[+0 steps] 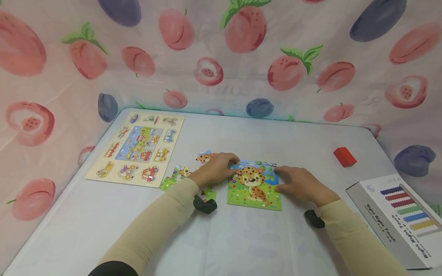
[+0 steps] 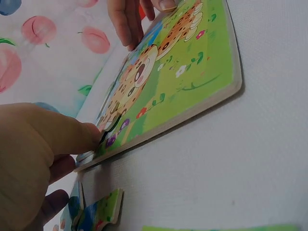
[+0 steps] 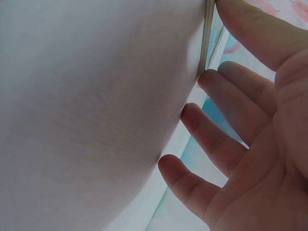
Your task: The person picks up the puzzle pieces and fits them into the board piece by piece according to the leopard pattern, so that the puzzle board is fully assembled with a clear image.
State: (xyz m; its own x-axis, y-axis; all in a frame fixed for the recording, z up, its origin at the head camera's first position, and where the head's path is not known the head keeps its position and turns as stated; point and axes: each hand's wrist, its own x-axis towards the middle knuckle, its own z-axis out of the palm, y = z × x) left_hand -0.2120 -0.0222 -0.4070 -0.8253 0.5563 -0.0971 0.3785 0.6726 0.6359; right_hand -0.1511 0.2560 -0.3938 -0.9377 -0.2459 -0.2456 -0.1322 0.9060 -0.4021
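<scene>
A square puzzle board (image 1: 255, 188) with a cartoon leopard on green grass lies on the table between both hands. My left hand (image 1: 215, 168) is at its upper left corner. There, in the left wrist view, the thumb and a mostly hidden finger pinch a puzzle piece (image 2: 111, 126) whose edge stands slightly raised. My right hand (image 1: 304, 186) touches the board's right edge with thumb and fingertips, its fingers fairly straight in the right wrist view. Loose puzzle pieces (image 1: 172, 179), some with a giraffe pattern, lie left of the board, partly behind the left hand and sleeve.
A wooden vehicle puzzle (image 1: 100, 149) lies at the back left. On the right are a red block (image 1: 344, 156) and a white box (image 1: 390, 218) with coloured strips pictured on it. A fruit-print cloth (image 1: 235, 92) hangs behind the table.
</scene>
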